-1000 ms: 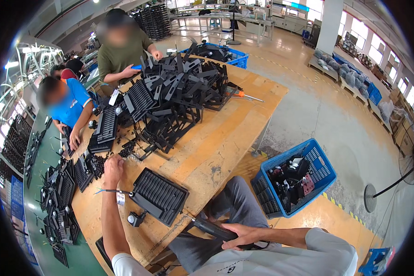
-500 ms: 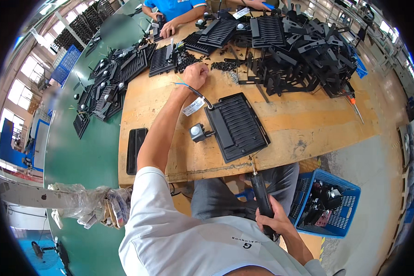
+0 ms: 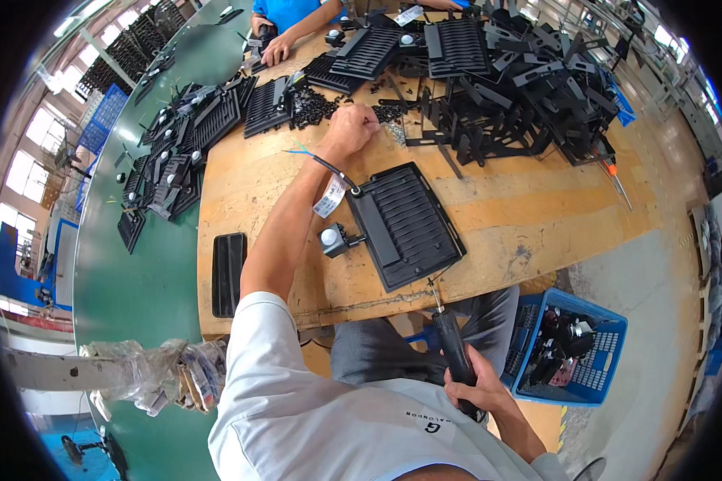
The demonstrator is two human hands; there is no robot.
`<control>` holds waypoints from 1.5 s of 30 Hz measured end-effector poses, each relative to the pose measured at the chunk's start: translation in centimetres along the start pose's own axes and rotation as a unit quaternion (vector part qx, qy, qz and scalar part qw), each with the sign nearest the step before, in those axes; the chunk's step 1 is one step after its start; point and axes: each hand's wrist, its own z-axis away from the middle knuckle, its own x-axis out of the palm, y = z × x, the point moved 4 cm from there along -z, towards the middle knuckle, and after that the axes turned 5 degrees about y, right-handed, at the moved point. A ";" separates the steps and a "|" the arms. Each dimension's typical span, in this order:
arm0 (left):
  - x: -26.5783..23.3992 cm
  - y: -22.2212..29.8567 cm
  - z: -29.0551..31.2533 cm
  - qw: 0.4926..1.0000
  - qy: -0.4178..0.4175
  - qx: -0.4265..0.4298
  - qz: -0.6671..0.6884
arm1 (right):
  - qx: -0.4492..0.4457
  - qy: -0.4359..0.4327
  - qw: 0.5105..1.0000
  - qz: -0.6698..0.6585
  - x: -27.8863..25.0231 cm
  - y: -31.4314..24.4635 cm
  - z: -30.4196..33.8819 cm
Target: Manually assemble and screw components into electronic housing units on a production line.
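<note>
A black finned floodlight [image 3: 405, 220] lies on the wooden bench in front of me, ribbed face up. From its left side stick out a small motion sensor [image 3: 333, 239] with a white dome and a cable carrying a white label [image 3: 330, 197]. My left hand [image 3: 351, 131] rests beyond the floodlight with curled fingers, beside small black parts [image 3: 310, 109] and small shiny pieces [image 3: 396, 128]. Whatever its fingertips may hold is hidden. My right hand [image 3: 477, 382] is wrapped round a black electric screwdriver [image 3: 452, 341], its bit pointing at the floodlight's near corner.
Black brackets [image 3: 529, 88] are heaped at the back right, near an orange-handled screwdriver [image 3: 612, 170]. More floodlights [image 3: 164, 176] lie on the green table at left. A black tray [image 3: 229, 275] sits left of my arm. A blue crate [image 3: 610, 361] stands right; a co-worker's hand [image 3: 278, 50] is across the bench.
My left hand has shifted right across the bench, from the black small parts toward the shiny pieces. The right hand keeps its grip on the electric screwdriver. The whole view has shifted slightly.
</note>
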 end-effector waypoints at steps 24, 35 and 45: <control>-6.0 22.7 20.0 0.990 0.093 -0.070 0.074 | -0.081 -0.056 0.995 0.005 -0.8 -0.4 -2.1; -4.0 23.0 20.8 0.992 0.113 -0.063 -0.011 | -0.098 -0.049 0.993 0.031 -1.1 0.0 -2.6; -4.2 22.8 21.0 0.997 0.059 -0.051 0.023 | -0.102 -0.064 0.992 0.024 -0.5 1.0 -3.1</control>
